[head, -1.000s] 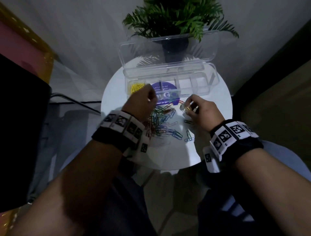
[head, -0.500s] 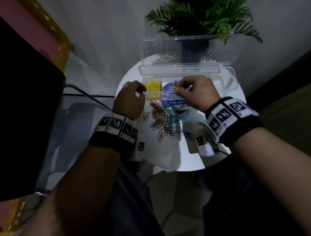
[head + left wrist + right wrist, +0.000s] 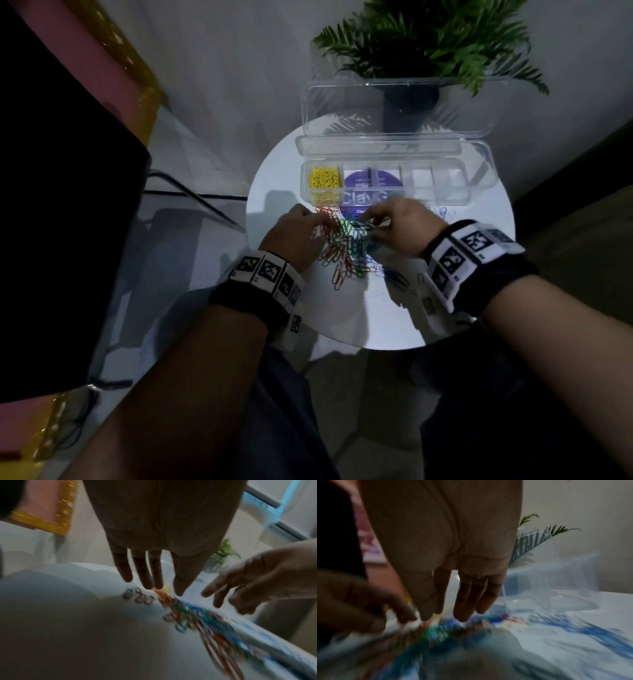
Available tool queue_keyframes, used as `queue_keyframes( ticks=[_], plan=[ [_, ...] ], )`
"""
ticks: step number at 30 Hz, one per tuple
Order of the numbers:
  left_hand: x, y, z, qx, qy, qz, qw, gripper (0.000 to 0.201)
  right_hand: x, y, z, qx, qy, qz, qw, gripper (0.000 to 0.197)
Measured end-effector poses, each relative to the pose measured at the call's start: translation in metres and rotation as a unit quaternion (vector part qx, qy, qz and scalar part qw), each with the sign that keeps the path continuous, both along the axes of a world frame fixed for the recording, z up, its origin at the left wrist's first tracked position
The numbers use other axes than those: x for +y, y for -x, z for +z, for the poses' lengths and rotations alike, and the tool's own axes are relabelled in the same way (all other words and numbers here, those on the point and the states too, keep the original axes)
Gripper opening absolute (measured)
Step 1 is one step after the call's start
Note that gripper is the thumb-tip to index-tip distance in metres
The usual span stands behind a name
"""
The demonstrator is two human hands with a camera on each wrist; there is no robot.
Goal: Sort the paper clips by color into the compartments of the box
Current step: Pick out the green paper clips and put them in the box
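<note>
A loose pile of red, green and blue paper clips lies on the round white table, just in front of the clear compartment box. The box's leftmost compartment holds yellow clips; the other compartments look bare. My left hand reaches onto the pile's left side with its fingers straight. My right hand is on the pile's right side, fingers extended down to the clips. Neither hand visibly holds a clip. Both wrist views are blurred.
The box's clear lid stands open behind it, and a potted fern is at the table's far edge. A few blue clips lie apart at the right. A dark panel fills the left.
My right hand has come back from the yellow compartment, where it carried a yellow clip, down to the pile. My left hand has shifted from the box's front edge onto the pile.
</note>
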State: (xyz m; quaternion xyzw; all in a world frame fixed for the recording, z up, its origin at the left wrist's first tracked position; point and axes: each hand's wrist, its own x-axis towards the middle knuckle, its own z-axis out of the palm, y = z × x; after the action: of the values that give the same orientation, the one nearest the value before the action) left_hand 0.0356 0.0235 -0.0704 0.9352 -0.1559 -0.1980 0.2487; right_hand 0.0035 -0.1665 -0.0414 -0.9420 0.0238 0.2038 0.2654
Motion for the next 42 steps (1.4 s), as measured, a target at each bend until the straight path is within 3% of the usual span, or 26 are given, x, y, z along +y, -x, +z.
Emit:
queue_keyframes(
  ticks=[4,11,15,18,21,24,26,33,42],
  plan=[
    [-0.013,0.007,-0.005,-0.014,-0.049,-0.056,0.997,0.031,-0.003,0.018,-0.018,0.032,0.061,0.058,0.996,0.037],
    [-0.005,0.005,-0.002,0.011,-0.071,-0.048,0.996,0.018,-0.026,0.04,-0.019,0.016,0.059,0.03,0.998,0.028],
    [-0.001,0.009,0.001,-0.004,-0.051,-0.033,0.998,0.015,-0.032,0.047,-0.016,-0.054,0.056,-0.027,0.997,0.017],
    [-0.007,0.014,0.003,-0.015,-0.027,-0.03,0.999,0.018,-0.02,0.05,-0.015,-0.062,0.053,0.019,0.996,0.018],
    [-0.017,0.015,0.001,-0.038,-0.008,-0.073,0.997,0.027,-0.007,0.044,-0.013,-0.043,0.049,0.042,0.997,0.02],
    [-0.027,0.015,-0.005,-0.073,-0.056,-0.165,0.982,0.039,-0.002,0.035,-0.012,-0.022,0.056,0.033,0.998,0.018],
    [-0.03,0.013,-0.009,-0.092,-0.076,-0.184,0.976,0.036,-0.003,0.033,-0.011,-0.023,0.047,0.015,0.999,0.014],
    [-0.027,0.008,-0.01,-0.078,-0.063,-0.106,0.989,0.014,0.009,0.051,-0.013,0.029,0.061,0.06,0.996,0.025],
    [-0.013,0.012,0.01,0.007,0.087,0.033,0.996,0.006,0.014,0.054,-0.024,-0.013,0.051,0.029,0.998,0.019]
  ],
)
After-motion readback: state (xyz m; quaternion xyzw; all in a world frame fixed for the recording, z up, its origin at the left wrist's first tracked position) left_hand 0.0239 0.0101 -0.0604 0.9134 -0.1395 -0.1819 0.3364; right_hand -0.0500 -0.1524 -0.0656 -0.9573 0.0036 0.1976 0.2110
